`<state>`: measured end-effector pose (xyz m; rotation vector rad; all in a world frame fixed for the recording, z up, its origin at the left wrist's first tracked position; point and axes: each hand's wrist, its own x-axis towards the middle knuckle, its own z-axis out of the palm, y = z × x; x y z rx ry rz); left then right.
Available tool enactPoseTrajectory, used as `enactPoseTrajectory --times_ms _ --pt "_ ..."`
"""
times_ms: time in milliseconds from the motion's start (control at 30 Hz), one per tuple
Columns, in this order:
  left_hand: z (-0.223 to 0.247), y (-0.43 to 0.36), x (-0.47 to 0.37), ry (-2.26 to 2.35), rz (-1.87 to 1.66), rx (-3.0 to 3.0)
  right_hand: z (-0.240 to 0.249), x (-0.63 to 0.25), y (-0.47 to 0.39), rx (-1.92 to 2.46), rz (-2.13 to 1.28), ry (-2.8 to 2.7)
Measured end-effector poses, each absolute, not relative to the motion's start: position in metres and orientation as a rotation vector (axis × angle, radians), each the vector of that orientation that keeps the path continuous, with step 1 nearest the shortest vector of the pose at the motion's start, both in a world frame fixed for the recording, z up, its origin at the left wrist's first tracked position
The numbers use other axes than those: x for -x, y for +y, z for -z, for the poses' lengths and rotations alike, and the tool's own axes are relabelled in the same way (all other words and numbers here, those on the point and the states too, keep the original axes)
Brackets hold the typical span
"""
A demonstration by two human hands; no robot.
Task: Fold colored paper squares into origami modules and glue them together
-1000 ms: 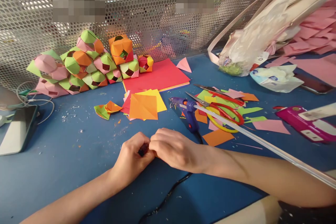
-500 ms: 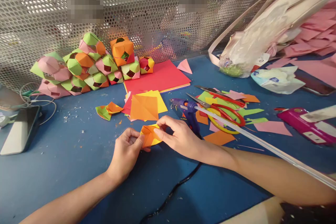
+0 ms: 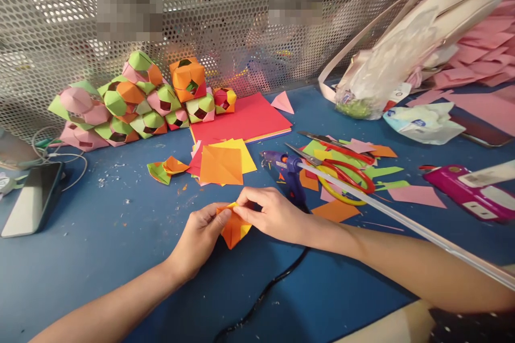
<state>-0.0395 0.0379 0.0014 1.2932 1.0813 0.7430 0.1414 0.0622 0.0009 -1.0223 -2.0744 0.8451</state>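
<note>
Folded paper piece [image 3: 233, 231] sits between the two hands, at their fingertips. Small, mostly orange, with yellow showing along the top edge and down the side by the right hand. Crease lines run over the orange face, and the lower end narrows to a point facing the person. Orange shade varies across the folds, darker toward the tip. Part of the outline is covered by fingers, so full shape not readable. Can't tell if it touches the table [image 3: 120, 257] or is held just above.

Left hand [image 3: 200, 236]: pinching the piece's left side, thumb laid on the orange face, other fingers mostly hidden behind. Right hand [image 3: 277, 215]: thumb and index pinching the top right edge, rest of the fingers curled. Hands near each other, only the paper between.

Just beyond the hands: pile of paper squares, orange square [image 3: 222, 165] on top, yellow one sticking out to the right. Beyond the left hand: green-and-orange folded pieces [image 3: 167, 169]; farther, stacked paper balls [image 3: 124, 101] in green, pink and orange. Beyond the right hand: blue glue gun [image 3: 296, 186], its clear stick [image 3: 402, 220] crossing above the right forearm; scissors [image 3: 354, 171] on paper scraps just past it. Black cord [image 3: 261, 297] below the hands.
</note>
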Motion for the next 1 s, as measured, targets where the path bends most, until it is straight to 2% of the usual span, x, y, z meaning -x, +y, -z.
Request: enactPoseTrajectory --times_ms 167,333,433,600,733,867,1000 --pt "0.000 0.039 0.041 1.146 -0.708 -1.441 -0.001 -0.139 0.060 0.972 -0.814 -2.101" --pt "0.000 0.038 0.041 1.148 -0.684 -1.552 0.005 -0.139 0.061 0.921 -0.571 -2.178" --pt "0.001 0.040 0.042 1.182 -0.728 -1.531 0.001 -0.142 0.061 0.938 -0.552 -2.236" --pt "0.002 0.046 0.047 1.338 -0.853 -1.454 -0.014 -0.167 0.049 1.076 -0.588 -2.262" --pt "0.004 0.051 0.048 1.377 -0.893 -1.419 -0.010 -0.207 0.039 1.166 -0.205 -2.337" --pt "0.004 0.054 0.045 1.361 -0.895 -1.388 0.001 -0.239 0.049 1.526 0.133 -2.244" --pt "0.004 0.053 0.044 1.379 -0.883 -1.390 0.005 -0.237 0.072 1.647 0.012 -2.211"
